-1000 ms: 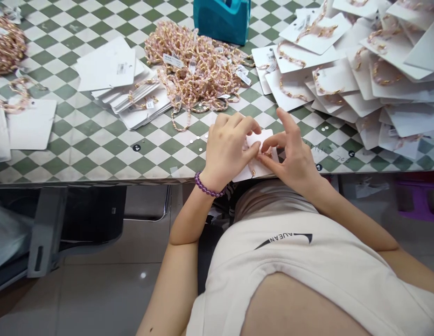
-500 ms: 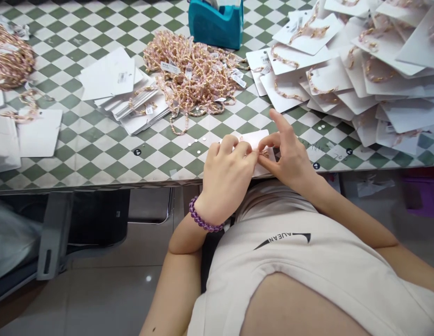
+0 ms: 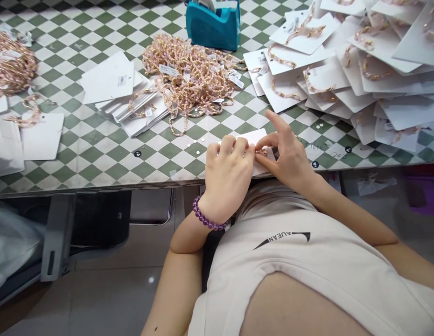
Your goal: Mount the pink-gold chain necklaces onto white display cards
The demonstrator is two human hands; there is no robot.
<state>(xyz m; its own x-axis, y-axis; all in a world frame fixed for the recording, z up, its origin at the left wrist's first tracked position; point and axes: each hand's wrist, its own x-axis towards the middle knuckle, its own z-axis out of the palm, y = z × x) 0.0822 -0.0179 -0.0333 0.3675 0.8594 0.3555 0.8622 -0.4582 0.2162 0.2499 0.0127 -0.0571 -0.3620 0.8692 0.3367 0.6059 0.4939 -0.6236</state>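
At the table's front edge lies a white card [image 3: 254, 136], partly covered by my hands. A short end of a pink and gold beaded strand [image 3: 262, 151] shows on it beside my fingertips. My left hand [image 3: 228, 175], with a purple bead bracelet [image 3: 203, 217] at the wrist, is closed over the card's left side; its fingers curl down and hide what they grip. My right hand [image 3: 286, 151] pinches the beaded strand between thumb and index finger, with another finger raised. The two hands' fingertips meet over the card.
A heap of beaded strands [image 3: 192, 77] with tags lies ahead, a teal tape dispenser [image 3: 213, 25] behind it. Blank cards [image 3: 110, 77] are stacked to its left. Many carded strands [image 3: 346, 79] pile up at right. Another bundle of strands [image 3: 12, 60] sits far left.
My left fingers have shifted slightly and tucked down, and the fingertips have moved a little left. The right hand keeps nearly the same pinch. The view has moved slightly.
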